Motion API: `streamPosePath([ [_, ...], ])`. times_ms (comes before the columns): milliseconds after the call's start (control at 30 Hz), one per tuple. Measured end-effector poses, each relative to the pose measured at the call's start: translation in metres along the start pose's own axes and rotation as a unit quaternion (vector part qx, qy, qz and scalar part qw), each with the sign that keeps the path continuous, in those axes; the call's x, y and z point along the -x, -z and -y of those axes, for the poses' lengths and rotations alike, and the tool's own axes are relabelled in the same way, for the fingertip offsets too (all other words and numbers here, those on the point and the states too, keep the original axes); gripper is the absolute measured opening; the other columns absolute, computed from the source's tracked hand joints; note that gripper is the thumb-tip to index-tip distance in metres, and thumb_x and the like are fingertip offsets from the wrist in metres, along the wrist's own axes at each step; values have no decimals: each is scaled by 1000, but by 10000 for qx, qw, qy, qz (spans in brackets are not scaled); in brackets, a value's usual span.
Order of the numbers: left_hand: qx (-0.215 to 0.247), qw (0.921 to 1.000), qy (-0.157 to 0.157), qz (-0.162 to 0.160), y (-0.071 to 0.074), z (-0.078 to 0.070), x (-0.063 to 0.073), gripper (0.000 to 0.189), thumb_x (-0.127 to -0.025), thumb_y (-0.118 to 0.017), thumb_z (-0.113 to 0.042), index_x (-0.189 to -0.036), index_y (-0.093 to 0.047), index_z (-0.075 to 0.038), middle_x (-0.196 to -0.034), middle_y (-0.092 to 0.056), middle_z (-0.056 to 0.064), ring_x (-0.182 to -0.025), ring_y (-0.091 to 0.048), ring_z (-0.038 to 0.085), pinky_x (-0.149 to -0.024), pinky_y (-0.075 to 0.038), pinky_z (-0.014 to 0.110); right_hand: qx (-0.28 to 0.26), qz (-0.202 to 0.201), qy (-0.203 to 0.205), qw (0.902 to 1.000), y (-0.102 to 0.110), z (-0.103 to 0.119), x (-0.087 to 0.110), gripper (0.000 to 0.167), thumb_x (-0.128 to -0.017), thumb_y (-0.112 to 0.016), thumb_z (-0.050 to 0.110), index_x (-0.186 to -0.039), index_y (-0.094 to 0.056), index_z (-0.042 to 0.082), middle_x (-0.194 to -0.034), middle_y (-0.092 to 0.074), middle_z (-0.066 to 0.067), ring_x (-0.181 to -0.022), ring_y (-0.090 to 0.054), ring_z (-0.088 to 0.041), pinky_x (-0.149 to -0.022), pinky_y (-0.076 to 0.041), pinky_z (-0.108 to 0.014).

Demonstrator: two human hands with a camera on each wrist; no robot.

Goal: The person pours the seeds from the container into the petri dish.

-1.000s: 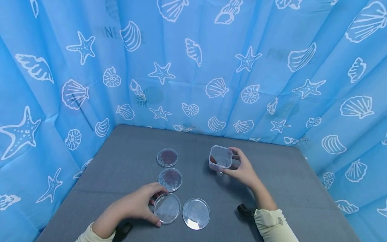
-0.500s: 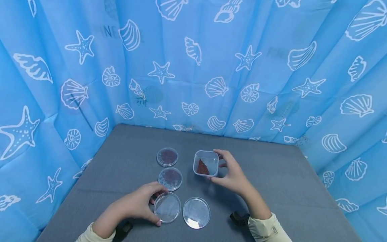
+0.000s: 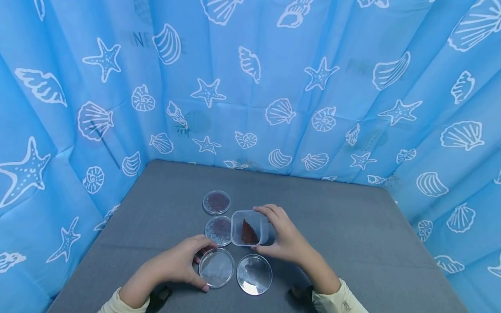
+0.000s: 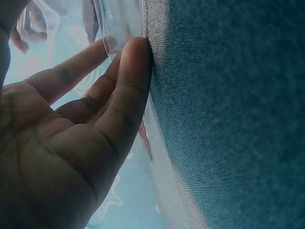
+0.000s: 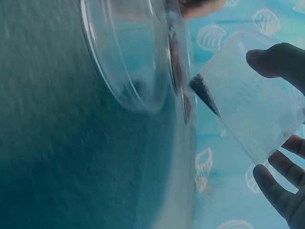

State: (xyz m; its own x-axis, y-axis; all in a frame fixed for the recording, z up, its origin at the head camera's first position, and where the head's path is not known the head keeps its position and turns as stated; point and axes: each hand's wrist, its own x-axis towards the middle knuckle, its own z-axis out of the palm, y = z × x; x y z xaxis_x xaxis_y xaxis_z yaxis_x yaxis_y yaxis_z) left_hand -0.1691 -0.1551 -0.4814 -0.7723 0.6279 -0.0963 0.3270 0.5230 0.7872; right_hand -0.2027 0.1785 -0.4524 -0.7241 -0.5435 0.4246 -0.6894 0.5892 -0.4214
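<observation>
My right hand [image 3: 285, 237] grips a clear square plastic box [image 5: 252, 100] by its sides, thumb on one side and fingers on the other. The box is tilted to the left, off the table, with dark reddish granules [image 3: 248, 233] gathered at its lower side. Near the table's front, my left hand [image 3: 178, 263] holds the rim of a clear petri dish [image 3: 216, 268] between thumb and fingers. That dish lies on the table with no granules seen in it. Just right of it lies another clear round dish or lid [image 3: 254, 274].
Two petri dishes with a dark reddish layer, a far one [image 3: 216, 202] and a nearer one [image 3: 217, 230], stand in line behind the held dish. The box partly overlaps the nearer one. A blue shell-print curtain [image 3: 250, 87] surrounds the grey table [image 3: 352, 243].
My right hand has carried the box left and toward me, up to the held dish, tilting it so more granules show. The left hand has stayed on its dish.
</observation>
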Motion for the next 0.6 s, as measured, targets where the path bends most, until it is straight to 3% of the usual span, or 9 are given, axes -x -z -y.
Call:
streamPosePath([
  [267,14,9999,84,54,1,-1,0,85,-68,-101,-39,-140,-62,-15,-125,-60,-1,-111,-57,17,-84,-58,23,333,251,201,9989,-10,17,1,97,-66,-99,30,-152,-53,26,-142,-57,2,-130,-49,-17,-96,-59,-41],
  [600,26,9999,143,89,2,1,-1,86,-69,-100,-40,-141,-61,-14,-127,-59,-1,-112,-57,16,-84,-58,23,583,416,519,9961,-17,31,0,92,-67,-97,33,-149,-57,26,-138,-57,1,-127,-50,-17,-92,-59,-37],
])
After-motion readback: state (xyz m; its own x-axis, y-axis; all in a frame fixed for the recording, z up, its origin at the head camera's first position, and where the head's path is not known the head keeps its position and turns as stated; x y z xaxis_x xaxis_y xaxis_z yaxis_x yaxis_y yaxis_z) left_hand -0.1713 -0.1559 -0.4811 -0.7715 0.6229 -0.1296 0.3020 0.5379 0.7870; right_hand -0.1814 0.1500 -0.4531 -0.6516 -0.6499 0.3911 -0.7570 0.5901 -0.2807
